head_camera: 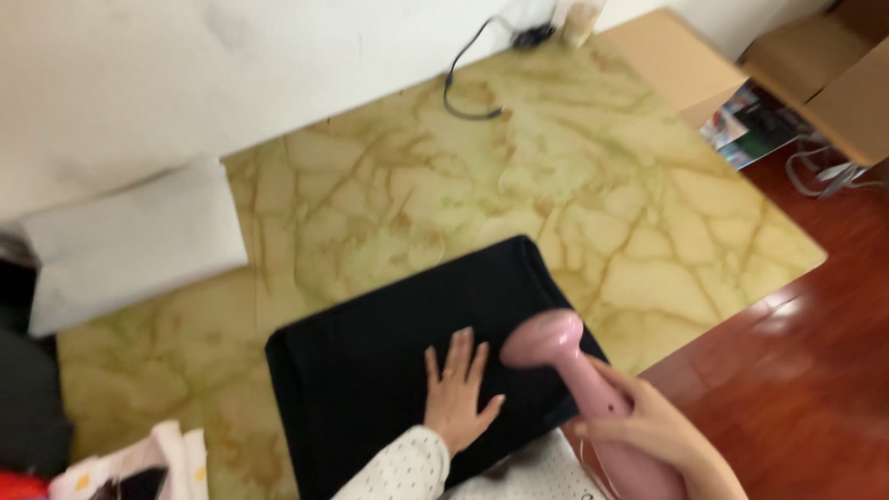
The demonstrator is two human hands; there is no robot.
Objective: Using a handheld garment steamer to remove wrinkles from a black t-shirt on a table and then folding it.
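Observation:
A folded black cloth [389,361] lies flat on a marble-patterned tabletop [574,185]. My left hand [456,391] rests palm down on the cloth near its front edge, fingers spread, holding nothing. My right hand [653,428] grips the handle of a pink handheld garment steamer [579,370]. The steamer's rounded head sits over the cloth's right part, just right of my left fingers.
A white folded cloth [130,245] lies at the table's left. A black cable [468,88] runs along the back by the wall. Cardboard boxes [815,65] stand at the upper right over a red wooden floor [815,370]. Light printed fabric [139,468] sits at the bottom left.

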